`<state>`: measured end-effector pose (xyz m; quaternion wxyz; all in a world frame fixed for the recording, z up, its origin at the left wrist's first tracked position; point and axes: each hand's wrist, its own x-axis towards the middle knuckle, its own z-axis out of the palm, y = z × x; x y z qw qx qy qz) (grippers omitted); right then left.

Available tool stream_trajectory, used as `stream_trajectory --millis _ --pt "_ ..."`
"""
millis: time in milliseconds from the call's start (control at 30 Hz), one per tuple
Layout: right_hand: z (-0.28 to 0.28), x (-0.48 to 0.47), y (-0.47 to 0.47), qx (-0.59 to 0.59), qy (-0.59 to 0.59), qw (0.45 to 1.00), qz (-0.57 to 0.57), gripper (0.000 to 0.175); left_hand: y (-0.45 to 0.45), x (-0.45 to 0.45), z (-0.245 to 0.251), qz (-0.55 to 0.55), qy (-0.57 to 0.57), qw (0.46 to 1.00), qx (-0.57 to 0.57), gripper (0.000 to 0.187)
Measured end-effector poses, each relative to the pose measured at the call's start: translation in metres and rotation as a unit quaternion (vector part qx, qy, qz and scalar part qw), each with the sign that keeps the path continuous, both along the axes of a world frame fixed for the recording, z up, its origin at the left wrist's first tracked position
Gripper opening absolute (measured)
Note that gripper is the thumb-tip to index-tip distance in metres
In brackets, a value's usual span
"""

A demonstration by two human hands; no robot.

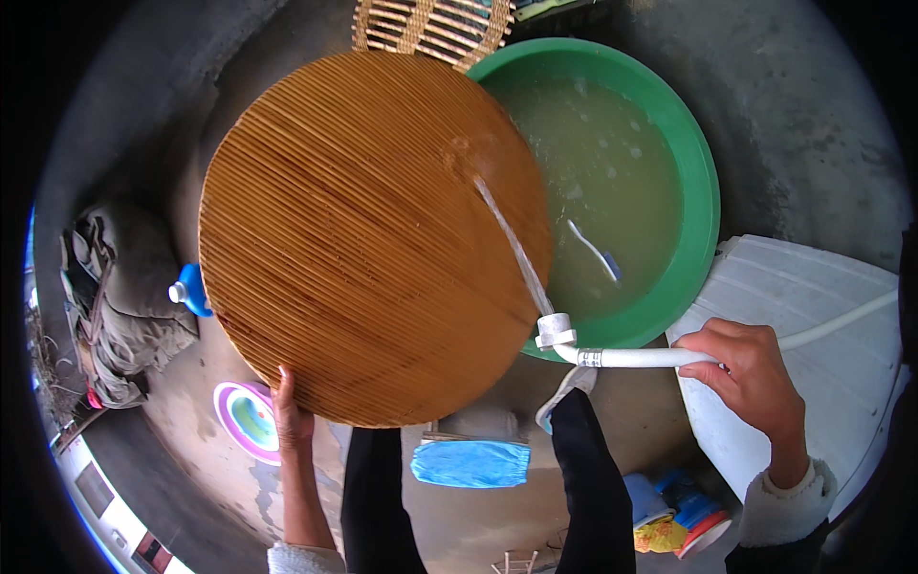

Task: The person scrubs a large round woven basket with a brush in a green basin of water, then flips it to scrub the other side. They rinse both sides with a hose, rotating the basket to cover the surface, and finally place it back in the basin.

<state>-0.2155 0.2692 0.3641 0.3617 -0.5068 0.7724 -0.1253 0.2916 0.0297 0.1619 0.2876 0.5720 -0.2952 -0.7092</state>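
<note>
My left hand (292, 416) grips the lower left edge of a round, ribbed, brown slatted mat or lid (358, 251), its thumb on the upper face. In my right hand (746, 373) is a white hose (645, 357) with a pale fitting (554, 330) at its end. Water streams from the fitting onto the right part of the round surface. That surface overlaps the left side of a large green plastic tub (697, 186), which holds cloudy water. A white and blue toothbrush (595, 251) lies in the tub's water.
A woven slatted rack (430, 29) is behind the tub. A blue bottle (190, 290), crumpled grey cloth (136, 301) and a pink-rimmed basin (224, 423) lie to the left. At right stands a white panel (782, 308); plastic containers (645, 499) and a blue-covered stool or pad (471, 463) are lower down.
</note>
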Motion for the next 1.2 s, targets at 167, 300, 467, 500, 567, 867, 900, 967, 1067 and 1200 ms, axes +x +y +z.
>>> stream_trajectory --millis 167,300,467,500,567,867,900,967,1067,1200 --pt "0.019 0.007 -0.014 -0.046 -0.019 0.997 -0.051 0.021 -0.074 -0.015 0.078 -0.076 -0.093 0.992 -0.026 0.053" --pt "0.038 0.014 -0.025 -0.052 -0.025 0.995 -0.076 0.022 -0.097 -0.034 0.117 -0.145 -0.102 0.984 -0.023 0.051" --pt "0.051 0.024 -0.036 -0.088 -0.028 0.995 -0.047 0.02 -0.113 -0.04 0.14 -0.192 -0.09 0.977 0.001 0.049" --pt "0.052 0.026 -0.037 -0.081 -0.02 0.996 -0.029 0.019 -0.116 -0.038 0.141 -0.201 -0.095 0.975 0.011 0.049" --pt "0.056 0.029 -0.04 -0.102 -0.017 0.994 -0.037 0.018 -0.125 -0.036 0.141 -0.22 -0.093 0.971 0.023 0.051" --pt "0.077 0.042 -0.055 -0.145 -0.02 0.989 -0.007 0.017 -0.13 -0.05 0.139 -0.264 -0.081 0.961 0.026 0.049" --pt "0.079 0.043 -0.056 -0.135 -0.018 0.991 0.007 0.017 -0.129 -0.053 0.14 -0.264 -0.084 0.961 0.017 0.05" --pt "0.085 0.045 -0.057 -0.142 -0.036 0.989 0.021 0.018 -0.126 -0.06 0.143 -0.269 -0.086 0.959 0.003 0.051" --pt "0.092 0.046 -0.059 -0.164 -0.051 0.985 0.023 0.02 -0.124 -0.071 0.147 -0.283 -0.088 0.955 0.001 0.053" --pt "0.1 0.047 -0.06 -0.173 -0.051 0.983 0.003 0.022 -0.118 -0.088 0.152 -0.296 -0.085 0.951 0.006 0.054"
